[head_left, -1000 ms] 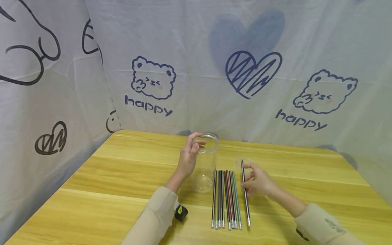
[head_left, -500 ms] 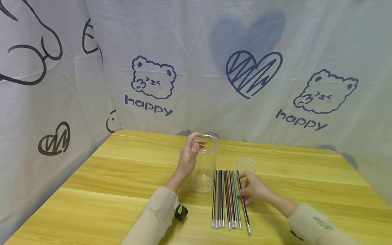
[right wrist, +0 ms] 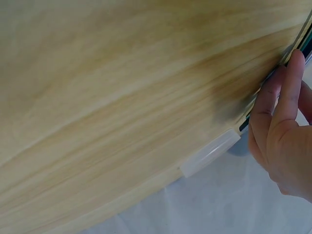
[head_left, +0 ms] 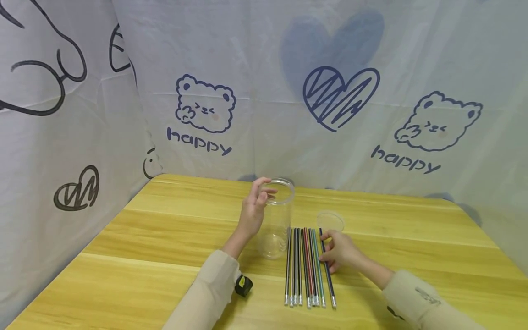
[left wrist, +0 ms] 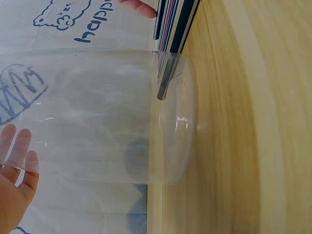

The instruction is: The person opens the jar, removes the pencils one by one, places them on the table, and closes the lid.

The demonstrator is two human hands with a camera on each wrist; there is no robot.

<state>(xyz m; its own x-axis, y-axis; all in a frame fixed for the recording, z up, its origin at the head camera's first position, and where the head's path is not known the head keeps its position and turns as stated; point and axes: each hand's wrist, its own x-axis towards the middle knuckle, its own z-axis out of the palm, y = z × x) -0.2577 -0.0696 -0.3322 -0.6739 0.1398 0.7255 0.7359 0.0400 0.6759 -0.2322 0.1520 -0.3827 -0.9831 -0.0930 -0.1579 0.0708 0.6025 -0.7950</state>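
Note:
A clear plastic jar (head_left: 281, 224) stands upright and open-topped on the wooden table. My left hand (head_left: 252, 213) holds it at the upper left side, fingers at the rim; in the left wrist view fingers show through the wall of the jar (left wrist: 97, 112). To the jar's right lies a row of several pencils (head_left: 308, 263), dark ones with a red and a teal among them, silver ends toward me. My right hand (head_left: 340, 250) pinches a dark blue pencil (head_left: 330, 286) lying slightly slanted at the row's right end. In the right wrist view the fingertips (right wrist: 296, 61) press along the pencils.
A round clear lid (head_left: 336, 221) lies behind the right hand, near the pencils' far ends. A small black block (head_left: 243, 286) with a yellow mark sits at the left sleeve. The wooden table (head_left: 165, 229) ends at a white printed curtain (head_left: 272, 146).
My right hand has moved left and toward me, bringing the dark pencil beside the teal one, then nudging it slightly away from me. The left hand and jar have stayed put.

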